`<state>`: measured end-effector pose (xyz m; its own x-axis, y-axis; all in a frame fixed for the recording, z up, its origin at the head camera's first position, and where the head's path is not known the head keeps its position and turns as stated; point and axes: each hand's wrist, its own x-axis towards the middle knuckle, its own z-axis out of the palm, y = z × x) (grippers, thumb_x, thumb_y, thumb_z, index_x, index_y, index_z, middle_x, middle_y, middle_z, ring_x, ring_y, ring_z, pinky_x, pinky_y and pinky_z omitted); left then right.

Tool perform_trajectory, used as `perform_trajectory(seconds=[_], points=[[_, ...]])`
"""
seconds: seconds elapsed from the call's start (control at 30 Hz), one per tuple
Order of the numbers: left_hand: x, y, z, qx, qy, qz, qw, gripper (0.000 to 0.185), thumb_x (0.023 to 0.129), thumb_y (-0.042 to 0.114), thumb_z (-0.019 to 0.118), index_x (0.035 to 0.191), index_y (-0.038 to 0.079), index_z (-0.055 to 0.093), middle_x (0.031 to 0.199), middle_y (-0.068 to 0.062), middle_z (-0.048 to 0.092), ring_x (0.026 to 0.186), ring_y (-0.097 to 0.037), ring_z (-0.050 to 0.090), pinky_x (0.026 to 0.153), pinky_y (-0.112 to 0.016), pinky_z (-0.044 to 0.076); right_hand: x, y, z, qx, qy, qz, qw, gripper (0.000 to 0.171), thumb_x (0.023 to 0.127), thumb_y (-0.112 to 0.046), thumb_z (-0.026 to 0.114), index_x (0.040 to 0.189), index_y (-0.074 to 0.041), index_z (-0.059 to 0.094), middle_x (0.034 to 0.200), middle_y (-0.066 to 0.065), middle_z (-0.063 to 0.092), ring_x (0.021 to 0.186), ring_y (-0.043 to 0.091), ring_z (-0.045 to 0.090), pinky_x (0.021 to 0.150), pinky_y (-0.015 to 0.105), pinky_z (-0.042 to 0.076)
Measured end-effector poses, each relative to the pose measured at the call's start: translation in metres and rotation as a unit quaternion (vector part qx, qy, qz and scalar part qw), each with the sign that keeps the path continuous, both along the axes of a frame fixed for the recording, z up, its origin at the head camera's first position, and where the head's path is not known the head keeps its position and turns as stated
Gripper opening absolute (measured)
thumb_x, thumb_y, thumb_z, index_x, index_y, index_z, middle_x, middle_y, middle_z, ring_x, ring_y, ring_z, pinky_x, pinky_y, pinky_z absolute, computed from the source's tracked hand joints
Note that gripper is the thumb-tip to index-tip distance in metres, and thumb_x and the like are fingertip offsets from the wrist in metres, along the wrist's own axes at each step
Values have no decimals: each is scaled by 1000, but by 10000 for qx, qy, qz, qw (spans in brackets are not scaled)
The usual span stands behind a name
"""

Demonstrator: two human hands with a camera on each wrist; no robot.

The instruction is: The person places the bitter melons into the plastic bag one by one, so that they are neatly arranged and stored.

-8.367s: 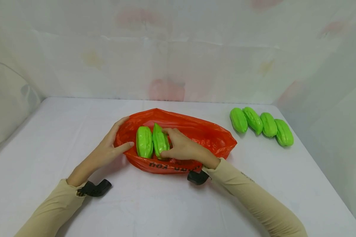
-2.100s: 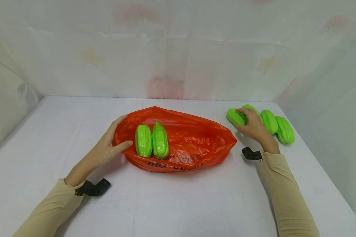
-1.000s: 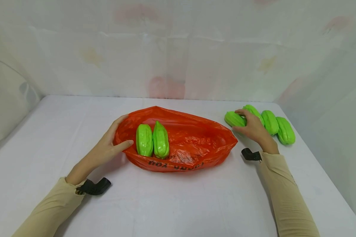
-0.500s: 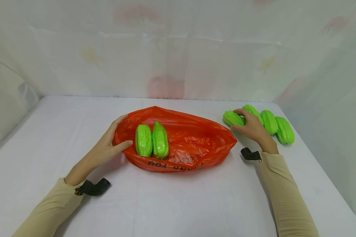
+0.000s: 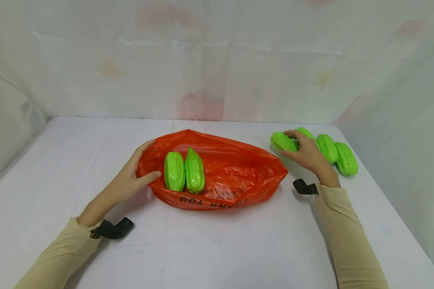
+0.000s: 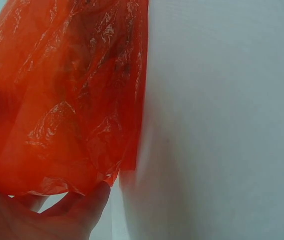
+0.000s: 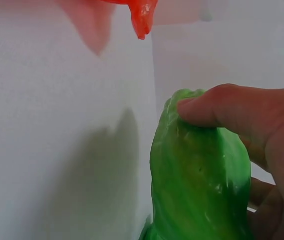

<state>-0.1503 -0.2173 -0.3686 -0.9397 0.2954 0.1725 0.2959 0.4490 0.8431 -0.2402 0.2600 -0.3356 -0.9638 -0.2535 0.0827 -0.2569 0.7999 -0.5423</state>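
An orange plastic bag (image 5: pixel 235 168) lies open on the white table (image 5: pixel 217 249) with two green ridged gourds (image 5: pixel 184 171) inside its left half. My left hand (image 5: pixel 132 176) holds the bag's left rim, thumb over the edge; the left wrist view shows the bag's crinkled film (image 6: pixel 72 95) above my thumb. My right hand (image 5: pixel 305 151) grips a green gourd (image 5: pixel 283 141) at the right rear, lifted a little off the table. The right wrist view shows that gourd (image 7: pixel 199 175) with my thumb pressed on its tip and the bag's corner (image 7: pixel 142 15) beyond.
Three more green gourds (image 5: pixel 329 150) lie side by side on the table behind my right hand, near the right edge. A pale draped backdrop (image 5: pixel 217 60) closes off the back and both sides.
My right hand left the second gourd in the bag, went to the row at right, gripped the leftmost gourd and has drawn it slightly left. The left hand has not moved.
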Motion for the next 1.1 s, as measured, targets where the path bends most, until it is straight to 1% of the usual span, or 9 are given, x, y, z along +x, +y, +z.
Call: perform_trajectory(seconds=[0.2,0.33,0.47,0.73,0.97,1.1], points=[[0,0,0,0,-5,4,10000,79,96,13,60,159,23,14,159,-11,27,142,-36,33,112,-67,31,3,-2,6,-86,66,-8,9999,63,92,-18,69,145,-1,41,147,25,45,126,44,48,106,60,42],[0,0,0,3,-23,10,10000,79,96,13,60,159,23,14,160,-11,27,143,-35,32,113,-67,30,5,-4,10,-161,127,-42,9998,63,92,-20,69,145,-1,40,146,25,46,121,44,51,100,58,46],[0,0,0,21,45,-14,10000,78,96,12,60,159,22,14,159,-11,28,141,-35,34,112,-66,32,8,-7,14,-204,197,-48,9996,63,92,-20,69,145,-2,40,145,25,48,116,43,53,94,55,48],[0,-1,0,-83,119,5,9999,78,96,12,60,158,24,15,158,-8,31,140,-30,37,111,-60,37,15,-15,24,-296,259,15,9992,63,92,-21,69,145,-3,40,145,23,48,120,45,55,96,58,50],[-1,-1,-1,34,134,-48,9999,79,96,11,60,159,24,15,158,-10,31,141,-33,36,112,-65,33,22,-20,34,-336,238,-36,9991,66,92,-25,70,147,-7,39,147,21,48,125,46,54,96,58,51],[-1,-1,-2,29,142,-56,9999,79,96,11,60,159,23,15,158,-10,31,141,-33,36,111,-66,33,26,-23,40,-366,287,-31,9989,66,92,-26,70,148,-8,39,148,20,48,125,45,54,95,58,52]])
